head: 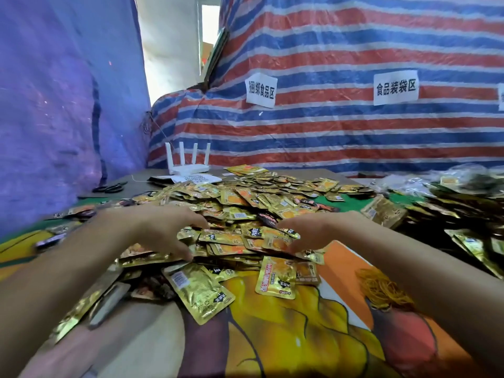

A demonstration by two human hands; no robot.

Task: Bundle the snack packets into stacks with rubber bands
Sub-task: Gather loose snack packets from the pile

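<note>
Fingertips (196, 218) of the left hand (163, 230) are spread wide, resting on the snack packets (226, 238) heaped mid-bench. The right hand (308, 230) curls its fingers into the same heap; whether they pinch anything I cannot tell. The slick foil may slide while being gathered, fanning a stack unevenly or spilling it over the bench's (300, 336) near edge. The rubber bands (384, 290) lie beside the right forearm, which could sweep them away.

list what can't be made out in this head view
Head view:
- Right hand: fingertips buried in the packet pile; grip unclear.
- Left hand: whether it holds packets, unclear.
- Rubber bands: partly behind the right forearm.
- Third paper sign: cut off by the right edge.
- Packet print: too small, blurred.
</note>
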